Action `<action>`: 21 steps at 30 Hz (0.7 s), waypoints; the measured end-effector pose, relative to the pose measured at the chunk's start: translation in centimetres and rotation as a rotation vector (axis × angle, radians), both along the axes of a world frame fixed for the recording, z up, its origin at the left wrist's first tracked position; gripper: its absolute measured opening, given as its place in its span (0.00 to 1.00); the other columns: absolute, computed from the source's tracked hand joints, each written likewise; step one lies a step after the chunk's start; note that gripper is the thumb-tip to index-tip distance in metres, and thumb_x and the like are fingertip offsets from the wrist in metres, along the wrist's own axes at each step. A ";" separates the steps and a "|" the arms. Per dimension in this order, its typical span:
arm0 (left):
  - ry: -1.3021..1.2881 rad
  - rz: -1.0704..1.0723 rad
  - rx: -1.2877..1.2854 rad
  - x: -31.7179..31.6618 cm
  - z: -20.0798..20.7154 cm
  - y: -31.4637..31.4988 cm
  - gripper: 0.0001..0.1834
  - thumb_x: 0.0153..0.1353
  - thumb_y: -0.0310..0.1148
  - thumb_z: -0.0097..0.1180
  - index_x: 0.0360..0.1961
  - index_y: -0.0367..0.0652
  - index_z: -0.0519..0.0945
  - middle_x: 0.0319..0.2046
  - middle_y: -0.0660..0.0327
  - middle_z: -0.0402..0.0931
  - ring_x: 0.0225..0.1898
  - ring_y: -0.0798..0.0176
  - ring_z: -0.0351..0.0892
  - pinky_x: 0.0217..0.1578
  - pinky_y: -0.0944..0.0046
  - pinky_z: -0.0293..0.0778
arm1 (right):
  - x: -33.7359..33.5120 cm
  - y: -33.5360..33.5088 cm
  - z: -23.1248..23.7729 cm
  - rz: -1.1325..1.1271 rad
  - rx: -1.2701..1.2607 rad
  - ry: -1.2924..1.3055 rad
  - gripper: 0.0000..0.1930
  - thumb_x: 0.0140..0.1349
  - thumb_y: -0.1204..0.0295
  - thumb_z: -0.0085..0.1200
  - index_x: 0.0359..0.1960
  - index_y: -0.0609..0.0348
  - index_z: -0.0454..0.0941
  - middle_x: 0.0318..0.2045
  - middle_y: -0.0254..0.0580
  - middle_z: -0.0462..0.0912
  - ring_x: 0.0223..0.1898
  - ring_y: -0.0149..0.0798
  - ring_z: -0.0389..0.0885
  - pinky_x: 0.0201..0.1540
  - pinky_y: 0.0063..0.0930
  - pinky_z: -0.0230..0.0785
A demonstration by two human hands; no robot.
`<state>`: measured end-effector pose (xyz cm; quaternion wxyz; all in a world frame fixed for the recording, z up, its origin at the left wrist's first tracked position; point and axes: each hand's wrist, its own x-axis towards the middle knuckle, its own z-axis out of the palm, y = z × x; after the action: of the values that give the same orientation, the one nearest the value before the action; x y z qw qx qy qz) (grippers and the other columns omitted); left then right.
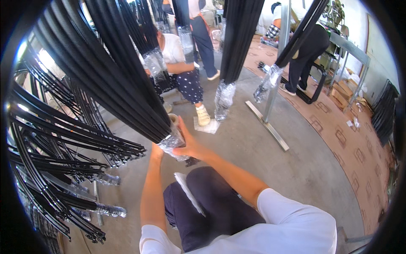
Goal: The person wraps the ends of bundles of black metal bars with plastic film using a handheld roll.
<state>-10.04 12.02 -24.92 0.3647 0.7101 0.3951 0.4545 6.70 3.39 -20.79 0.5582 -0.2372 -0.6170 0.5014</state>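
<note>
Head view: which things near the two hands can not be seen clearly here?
- Left hand: mostly hidden behind the plastic-wrapped bundle end.
- Right hand: fingertips hidden against the wrap.
- Bundle of black strips: top cut off by the picture's upper edge.
- Small roll above the wrap: too small to identify.

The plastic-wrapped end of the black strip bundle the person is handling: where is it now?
In the head view it sits just left of centre, the wrapped end clasped between the left hand and right hand, above the person's knee.
</note>
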 end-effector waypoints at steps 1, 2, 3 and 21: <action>0.007 -0.014 -0.022 -0.4 -0.1 0.1 0.26 0.52 0.36 0.55 0.51 0.35 0.67 0.48 0.59 0.68 0.48 0.63 0.66 0.49 0.65 0.62 | -0.4 0.0 -0.1 0.029 -0.023 0.047 0.59 0.38 0.63 0.65 0.62 0.58 0.26 0.62 0.55 0.41 0.64 0.44 0.42 0.62 0.35 0.37; -0.014 -0.042 -0.049 -0.3 0.0 0.5 0.27 0.51 0.36 0.55 0.51 0.35 0.67 0.47 0.59 0.68 0.48 0.63 0.67 0.49 0.65 0.62 | -0.3 0.3 -0.4 -0.003 0.025 -0.004 0.60 0.39 0.63 0.65 0.62 0.58 0.25 0.62 0.55 0.40 0.64 0.44 0.42 0.62 0.35 0.37; -0.049 -0.071 -0.084 -0.3 -0.1 0.9 0.27 0.51 0.36 0.55 0.51 0.35 0.66 0.47 0.59 0.69 0.47 0.63 0.67 0.49 0.65 0.62 | 0.0 0.8 -0.9 -0.034 0.070 -0.056 0.60 0.39 0.63 0.65 0.62 0.58 0.25 0.62 0.54 0.40 0.64 0.44 0.42 0.62 0.35 0.37; -0.149 -0.115 -0.001 -3.5 1.7 -11.1 0.25 0.41 0.29 0.64 0.41 0.38 0.67 0.40 0.56 0.70 0.44 0.64 0.69 0.46 0.65 0.65 | 0.4 -0.9 0.0 -0.088 0.093 0.024 0.36 0.37 0.71 0.65 0.51 0.62 0.61 0.44 0.42 0.70 0.48 0.33 0.66 0.50 0.29 0.58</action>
<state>-13.54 0.88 -23.21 0.4187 0.6958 0.3257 0.4841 7.15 2.45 -20.75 0.5974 -0.2318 -0.6220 0.4500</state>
